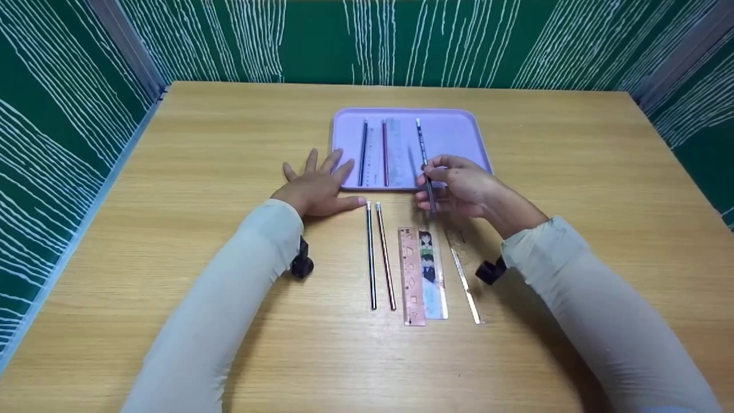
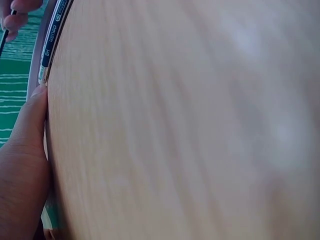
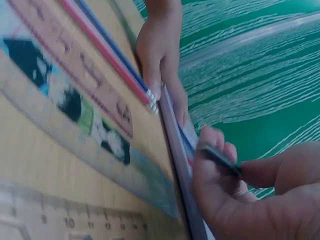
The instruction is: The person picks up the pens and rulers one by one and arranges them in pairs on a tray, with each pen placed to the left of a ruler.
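Dark pencil (image 1: 423, 150) is pinched in our right hand (image 1: 459, 184) over the near edge of the purple tray (image 1: 456, 132), our left hand (image 1: 315, 188) spread at its near left corner, thumb by two near pencils (image 1: 371, 258), three rulers (image 1: 413, 281) to their right.

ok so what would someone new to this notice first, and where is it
Probably the purple tray toward the far side of the wooden table, with the right hand pinching a dark pencil over its near edge in the head view. The green backdrop with white streaks, behind the table, is striking too. Nearer than the tray, a pink ruler stands out on the wood.
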`<state>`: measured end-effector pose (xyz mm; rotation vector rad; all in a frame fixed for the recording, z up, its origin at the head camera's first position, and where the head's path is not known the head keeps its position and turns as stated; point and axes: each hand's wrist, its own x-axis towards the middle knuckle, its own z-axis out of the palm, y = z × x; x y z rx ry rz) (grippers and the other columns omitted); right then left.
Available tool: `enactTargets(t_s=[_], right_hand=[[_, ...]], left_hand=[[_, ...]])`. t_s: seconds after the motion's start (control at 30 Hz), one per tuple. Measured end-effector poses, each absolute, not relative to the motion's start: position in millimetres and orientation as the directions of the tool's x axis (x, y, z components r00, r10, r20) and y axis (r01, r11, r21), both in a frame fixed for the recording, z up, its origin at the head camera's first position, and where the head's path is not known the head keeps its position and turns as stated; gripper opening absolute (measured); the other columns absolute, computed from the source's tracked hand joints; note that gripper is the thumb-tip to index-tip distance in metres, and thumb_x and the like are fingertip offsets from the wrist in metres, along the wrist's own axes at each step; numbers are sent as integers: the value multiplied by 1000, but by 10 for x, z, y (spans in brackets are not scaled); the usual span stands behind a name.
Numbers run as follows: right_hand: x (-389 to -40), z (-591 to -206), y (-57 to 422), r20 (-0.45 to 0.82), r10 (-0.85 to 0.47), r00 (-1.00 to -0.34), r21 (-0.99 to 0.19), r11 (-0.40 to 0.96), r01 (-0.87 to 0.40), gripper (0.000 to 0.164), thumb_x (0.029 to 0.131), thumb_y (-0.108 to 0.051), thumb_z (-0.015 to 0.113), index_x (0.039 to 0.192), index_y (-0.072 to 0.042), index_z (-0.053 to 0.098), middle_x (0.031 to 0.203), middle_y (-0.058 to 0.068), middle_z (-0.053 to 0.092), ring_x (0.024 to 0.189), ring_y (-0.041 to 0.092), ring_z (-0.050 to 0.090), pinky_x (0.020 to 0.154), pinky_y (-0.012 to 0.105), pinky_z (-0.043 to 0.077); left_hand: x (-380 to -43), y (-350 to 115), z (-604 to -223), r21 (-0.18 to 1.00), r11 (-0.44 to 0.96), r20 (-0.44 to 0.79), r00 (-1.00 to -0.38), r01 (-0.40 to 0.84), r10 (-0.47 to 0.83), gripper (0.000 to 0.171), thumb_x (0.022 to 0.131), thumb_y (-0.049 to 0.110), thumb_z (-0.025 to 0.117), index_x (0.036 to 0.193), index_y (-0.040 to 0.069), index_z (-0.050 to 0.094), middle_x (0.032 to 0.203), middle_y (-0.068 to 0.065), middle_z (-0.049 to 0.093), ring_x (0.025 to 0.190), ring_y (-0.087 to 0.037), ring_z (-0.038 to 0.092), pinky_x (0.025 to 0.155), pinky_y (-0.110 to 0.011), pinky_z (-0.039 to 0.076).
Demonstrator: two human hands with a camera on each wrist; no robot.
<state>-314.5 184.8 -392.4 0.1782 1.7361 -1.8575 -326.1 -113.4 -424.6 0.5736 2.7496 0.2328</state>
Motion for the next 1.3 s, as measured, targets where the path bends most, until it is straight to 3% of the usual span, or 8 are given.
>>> enactTargets(t_s=[0.13,0.23,0.37,0.47,0.63,0.9,1.13,1.3], right_hand=[[-3227,-3959,1838,-475,-290,-831,-865,-24,502,17,111,-19,38,125,-11,44,98,7,58,73,19,64,69,31,61],[-3269,-3951,1821,-481,-283,-830,-852,-74,519,23,110,-13,36,132,-9,42,96,6,54,71,16,56,64,25,54],[-3306,-3914,1798,-475,-319,-820,-855,-54,516,46,106,1,34,151,-8,32,113,10,51,86,20,57,75,29,54],[-3336,-3896,1776,-457,-337,-823,-867,-39,497,55,103,8,35,156,-6,28,126,14,47,101,24,61,90,34,58],[-3379,-3877,1742,-463,-299,-834,-864,-57,500,47,104,6,44,148,-6,36,131,18,44,112,26,62,103,40,55],[-3426,-3843,1685,-478,-226,-849,-871,-4,492,26,101,-2,59,122,-16,55,121,11,55,114,27,58,96,38,56],[-3450,-3814,1680,-453,-250,-855,-879,-36,476,32,100,0,59,129,-14,54,124,8,57,124,28,56,106,45,52],[-3483,-3808,1678,-399,-236,-886,-897,-99,431,33,98,-1,64,128,-10,55,110,5,61,107,23,63,104,42,54]], left_hand=[[-3258,-1141,-4251,218,909,-278,-870,356,408,100,86,90,35,165,36,3,173,1,-12,156,-47,-14,106,-88,-5],[-3260,-1139,-4251,223,907,-280,-868,357,410,101,86,90,35,165,36,3,173,1,-13,156,-47,-14,106,-88,-5],[-3266,-1143,-4247,223,907,-284,-867,356,410,101,86,90,35,165,36,3,173,1,-13,156,-47,-15,105,-88,-5],[-3272,-1145,-4248,219,910,-288,-868,353,406,101,86,90,35,165,36,2,173,1,-13,156,-47,-15,105,-88,-5],[-3276,-1133,-4251,222,912,-296,-867,346,401,101,86,90,35,165,37,2,173,2,-14,156,-46,-16,106,-87,-6],[-3271,-1138,-4255,225,909,-280,-871,350,404,100,86,90,35,165,37,2,173,2,-14,155,-47,-15,106,-87,-7],[-3256,-1124,-4232,230,912,-291,-870,340,398,100,86,89,36,165,37,3,173,2,-13,156,-47,-16,107,-86,-8],[-3267,-1146,-4233,228,913,-296,-869,339,397,101,86,90,35,165,37,2,173,2,-14,156,-46,-17,107,-86,-8]])
